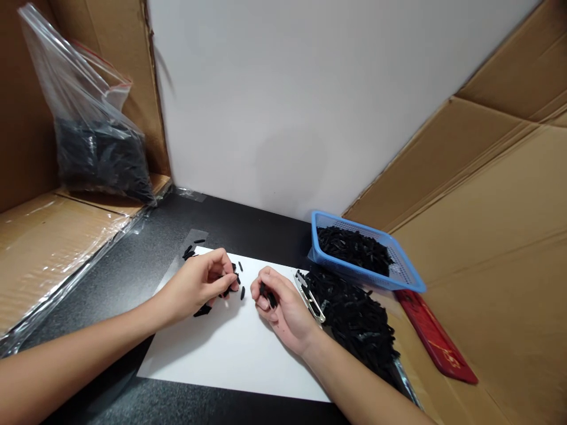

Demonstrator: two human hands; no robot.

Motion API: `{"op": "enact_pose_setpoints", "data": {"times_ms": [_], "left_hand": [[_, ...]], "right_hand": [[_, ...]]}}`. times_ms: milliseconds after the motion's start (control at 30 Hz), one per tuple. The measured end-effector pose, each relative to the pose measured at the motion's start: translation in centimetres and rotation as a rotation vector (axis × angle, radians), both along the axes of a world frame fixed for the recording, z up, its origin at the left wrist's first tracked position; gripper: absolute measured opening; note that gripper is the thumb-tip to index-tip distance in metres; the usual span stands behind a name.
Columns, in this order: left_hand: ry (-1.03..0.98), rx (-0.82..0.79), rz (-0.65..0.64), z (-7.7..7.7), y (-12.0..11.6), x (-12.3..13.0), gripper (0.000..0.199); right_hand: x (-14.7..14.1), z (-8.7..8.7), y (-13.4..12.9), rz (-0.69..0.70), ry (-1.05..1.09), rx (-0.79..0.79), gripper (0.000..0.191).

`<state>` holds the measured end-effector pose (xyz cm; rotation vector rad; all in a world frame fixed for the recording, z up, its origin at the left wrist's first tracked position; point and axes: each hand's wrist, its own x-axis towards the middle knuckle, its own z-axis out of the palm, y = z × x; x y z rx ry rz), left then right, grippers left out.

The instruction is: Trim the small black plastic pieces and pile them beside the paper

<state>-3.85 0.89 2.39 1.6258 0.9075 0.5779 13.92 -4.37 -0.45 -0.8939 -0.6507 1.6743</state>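
My left hand [201, 282] is over the left part of a white sheet of paper [234, 360], thumb and fingers pinched at small black elongated pieces. Part of what it grips is hidden behind the fingers. Loose black pieces [243, 293] lie on the sheet beside its fingertips, and a few more [189, 251] rest at the sheet's upper left corner. My right hand [286, 310] is curled, palm turned up, around several black pieces [268, 296]. Just right of it, a silvery slotted metal object [312, 302] leans against a large heap of black pieces [357, 321].
Behind the heap stands a blue plastic basket [367, 274] holding more black pieces. A clear zip bag [104, 156] of black material sits at the back left on cardboard. On the right, a red flat object [436, 339] lies by the cardboard wall [500, 248]. The tabletop [177, 398] is black.
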Motion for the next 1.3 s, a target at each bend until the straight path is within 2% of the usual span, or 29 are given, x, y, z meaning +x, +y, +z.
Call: {"op": "enact_pose_setpoints", "data": {"times_ms": [100,267,433,600,667,833,933,1000,1133,1300], "left_hand": [[-0.11,-0.224,0.041,0.3,-0.6,0.4,0.022],[-0.247,-0.397,0.08,0.0,-1.3,0.5,0.018],[-0.257,-0.388,0.061,-0.1,-1.8,0.5,0.02],[-0.244,-0.34,0.035,-0.1,-1.9,0.6,0.018],[-0.252,-0.356,0.05,0.0,-1.8,0.7,0.015],[-0.292,-0.518,0.135,0.0,-1.6,0.7,0.015],[-0.337,-0.636,0.184,-0.1,-1.5,0.6,0.011],[-0.361,-0.659,0.186,-0.2,-1.6,0.5,0.012],[-0.381,-0.611,0.159,-0.2,-1.6,0.5,0.015],[-0.263,-0.503,0.103,-0.1,-1.5,0.6,0.017]], "right_hand": [[-0.3,0.1,-0.2,0.031,-0.076,-0.009,0.012],[-0.8,0.0,-0.4,0.004,-0.219,0.056,0.022],[-0.9,-0.1,-0.5,-0.035,-0.266,0.071,0.026],[-0.9,0.0,-0.6,-0.098,-0.366,0.164,0.016],[-0.8,0.0,-0.6,-0.124,-0.348,0.153,0.015],[-0.7,0.1,-0.4,-0.166,-0.212,0.043,0.019],[-0.6,0.0,-0.4,-0.16,-0.2,0.029,0.021],[-0.5,-0.1,-0.4,-0.153,-0.196,0.033,0.021],[-0.4,-0.1,-0.4,-0.129,-0.164,0.034,0.022],[-0.3,0.0,-0.3,-0.096,-0.144,0.037,0.024]]}}
